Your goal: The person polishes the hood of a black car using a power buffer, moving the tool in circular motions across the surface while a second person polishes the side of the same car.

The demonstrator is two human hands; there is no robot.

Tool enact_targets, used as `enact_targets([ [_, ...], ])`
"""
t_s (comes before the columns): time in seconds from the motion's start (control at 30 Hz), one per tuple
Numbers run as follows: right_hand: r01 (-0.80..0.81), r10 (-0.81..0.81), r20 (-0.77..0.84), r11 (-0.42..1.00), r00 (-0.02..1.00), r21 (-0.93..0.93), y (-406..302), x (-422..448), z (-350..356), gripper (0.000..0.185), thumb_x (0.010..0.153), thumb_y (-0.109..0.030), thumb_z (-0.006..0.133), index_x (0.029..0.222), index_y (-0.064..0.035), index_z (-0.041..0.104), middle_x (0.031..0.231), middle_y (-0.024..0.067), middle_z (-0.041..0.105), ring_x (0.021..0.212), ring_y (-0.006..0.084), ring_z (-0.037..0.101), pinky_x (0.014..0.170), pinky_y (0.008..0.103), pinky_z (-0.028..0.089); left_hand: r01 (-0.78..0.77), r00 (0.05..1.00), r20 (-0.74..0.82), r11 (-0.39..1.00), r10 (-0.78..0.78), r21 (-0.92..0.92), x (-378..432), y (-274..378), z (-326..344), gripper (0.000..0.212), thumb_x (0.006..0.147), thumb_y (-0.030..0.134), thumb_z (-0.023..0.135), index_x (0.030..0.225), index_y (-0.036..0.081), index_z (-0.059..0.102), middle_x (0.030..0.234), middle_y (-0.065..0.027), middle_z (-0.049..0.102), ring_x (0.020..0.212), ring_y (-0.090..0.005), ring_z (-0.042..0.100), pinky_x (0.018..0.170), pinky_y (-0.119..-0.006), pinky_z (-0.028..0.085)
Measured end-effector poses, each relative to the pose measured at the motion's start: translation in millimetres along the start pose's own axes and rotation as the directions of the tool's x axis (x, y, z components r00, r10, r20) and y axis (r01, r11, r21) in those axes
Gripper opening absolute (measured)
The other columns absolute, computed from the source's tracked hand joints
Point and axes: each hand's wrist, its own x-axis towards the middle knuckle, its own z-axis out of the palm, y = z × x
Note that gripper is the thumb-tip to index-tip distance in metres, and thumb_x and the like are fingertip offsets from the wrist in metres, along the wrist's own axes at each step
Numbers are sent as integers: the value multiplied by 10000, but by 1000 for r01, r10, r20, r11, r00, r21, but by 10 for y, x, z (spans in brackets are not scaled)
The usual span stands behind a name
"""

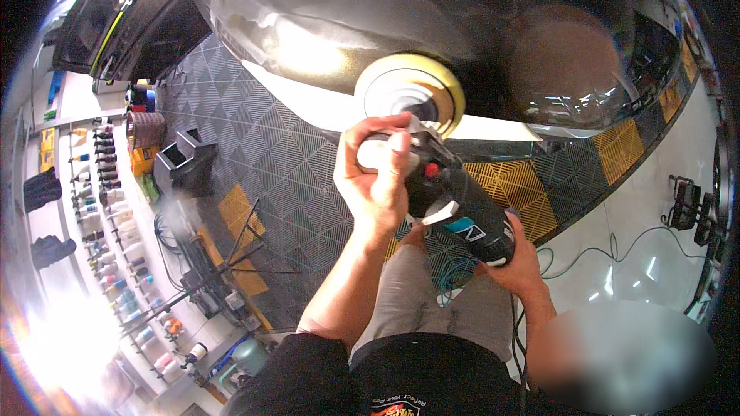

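A black car polisher (462, 205) with a yellow foam pad (451, 84) runs slantwise in front of me. My left hand (376, 176) is wrapped around the pale front part of its head, close behind the pad. My right hand (523, 263) grips the rear end of the body, from which a dark cord (519, 323) hangs. The pad is up against the glossy dark bumper (324, 11) of a car; the exact contact is hidden behind it. A white strip (289, 98) runs along the bumper's lower edge.
Grey and yellow grid floor tiles (231, 110) lie under the car. A green hose (624, 251) snakes over the pale floor at right. Leftward are a black bin (185, 164), a thin-legged stand (231, 263), shelves of bottles (110, 196) and a bright lamp (66, 346).
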Motion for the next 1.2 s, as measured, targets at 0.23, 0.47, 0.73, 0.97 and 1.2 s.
enact_targets([
  [0.23,50,-45,69,995,997,-82,-357,280,273,978,688,-268,824,1494,-157,282,1133,202,691,1017,416,676,874,484,551,-32,997,-77,993,24,-110,375,-17,-437,280,906,191,718,1085,12,598,956,-156,713,991,-269,679,950,-427,501],
  [0.47,86,-65,160,988,985,-128,-1331,806,726,947,699,-208,800,1471,-137,255,1132,218,660,976,436,674,848,489,548,-92,985,-148,995,87,-28,1283,-126,-1480,368,961,339,637,1123,18,563,884,-156,690,1029,-390,675,945,-499,527],
  [0.73,260,-242,124,952,962,-163,-1294,824,575,960,697,-236,816,1474,-60,280,1038,208,659,903,424,670,766,512,555,-58,989,-141,992,41,-115,1321,-169,-1441,390,976,360,606,1159,20,552,892,-155,686,1056,-391,668,920,-480,542],
  [0.97,3,9,96,993,995,-119,-343,359,-131,954,698,-302,834,1474,-156,298,1068,233,687,959,456,673,849,518,547,-44,999,-18,997,43,-56,412,62,-125,401,962,331,647,1181,15,532,924,-149,684,1086,-379,653,981,-486,496],
  [1.2,-13,15,90,1000,996,-19,830,-19,-907,970,656,-200,842,1473,-167,320,1205,184,664,1077,405,660,925,447,529,-9,981,190,986,41,-167,-354,17,935,392,875,240,770,1133,0,598,1037,-165,686,1127,-345,639,1037,-496,453],
])
